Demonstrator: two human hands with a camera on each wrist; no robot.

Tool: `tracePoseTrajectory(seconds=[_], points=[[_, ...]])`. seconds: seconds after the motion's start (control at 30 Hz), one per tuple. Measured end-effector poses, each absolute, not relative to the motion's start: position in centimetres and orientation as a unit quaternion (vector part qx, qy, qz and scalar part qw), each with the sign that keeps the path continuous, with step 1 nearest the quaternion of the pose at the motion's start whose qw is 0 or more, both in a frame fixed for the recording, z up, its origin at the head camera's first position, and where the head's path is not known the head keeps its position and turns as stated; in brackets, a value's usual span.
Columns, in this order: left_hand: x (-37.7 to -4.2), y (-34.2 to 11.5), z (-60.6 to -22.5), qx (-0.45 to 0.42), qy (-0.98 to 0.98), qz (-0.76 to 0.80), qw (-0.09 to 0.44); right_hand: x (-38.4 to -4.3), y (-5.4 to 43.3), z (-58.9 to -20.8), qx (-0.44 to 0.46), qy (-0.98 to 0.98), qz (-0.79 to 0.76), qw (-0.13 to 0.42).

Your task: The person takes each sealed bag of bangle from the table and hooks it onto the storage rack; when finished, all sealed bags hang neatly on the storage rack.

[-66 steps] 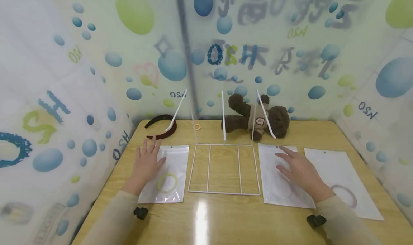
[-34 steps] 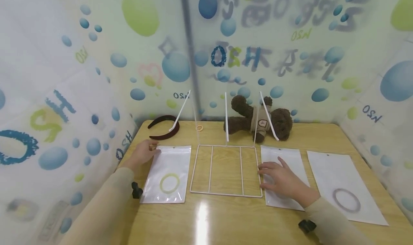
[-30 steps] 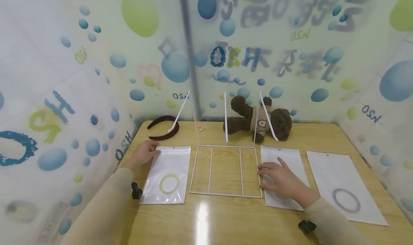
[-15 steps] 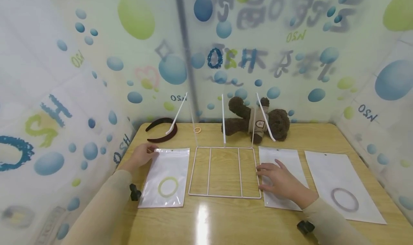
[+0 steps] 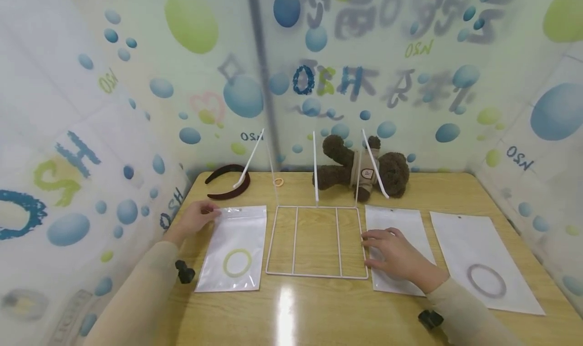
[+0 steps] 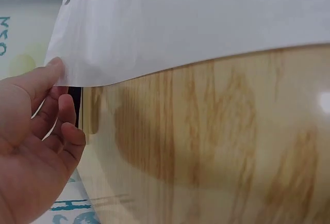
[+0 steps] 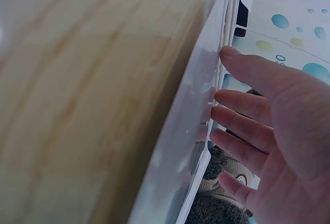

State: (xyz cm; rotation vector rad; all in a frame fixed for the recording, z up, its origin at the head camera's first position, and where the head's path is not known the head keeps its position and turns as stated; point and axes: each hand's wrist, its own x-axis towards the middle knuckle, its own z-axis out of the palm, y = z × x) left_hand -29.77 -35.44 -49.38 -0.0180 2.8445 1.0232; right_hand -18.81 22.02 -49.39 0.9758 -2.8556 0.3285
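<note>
In the head view, a clear-fronted bag point(image 5: 246, 232) with a yellow ring point(image 5: 237, 275) in it is laid on the left of the table point(image 5: 337, 315), and its upper left corner is pinched by the left grip point(image 5: 193, 219); hold seems to be taken there so that the ring is left uncovered. A white wire rack point(image 5: 295, 242) is set just beside that bag, and the right grip point(image 5: 396, 252) is held over a middle bag point(image 5: 401, 219), fingers loosely spread toward the rack's near upright side, perhaps to steady it. A brown headband point(image 5: 223, 195) and a toy bear point(image 5: 364, 166) are kept behind, probably out of the way. In the left wrist view, the corner is caught between thumb and finger, apparently slightly raised. In the right wrist view, nothing is clasped by the unclenched fingers; whether rack or bag is touched cannot be told.
</note>
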Motion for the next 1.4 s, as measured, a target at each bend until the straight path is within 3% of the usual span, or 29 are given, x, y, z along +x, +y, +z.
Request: tracePoseTrajectory(seconds=[0.77, 1.4], points=[[-26.8, -35.2, -45.0, 0.044, 0.930, 0.365, 0.013, -18.8, 21.8, -49.3, 0.321, -0.940, 0.102, 0.061], [-22.5, -33.5, -39.7, 0.070, 0.916, 0.395, -0.026, -18.5, 21.8, -49.2, 0.319, -0.940, 0.106, 0.055]])
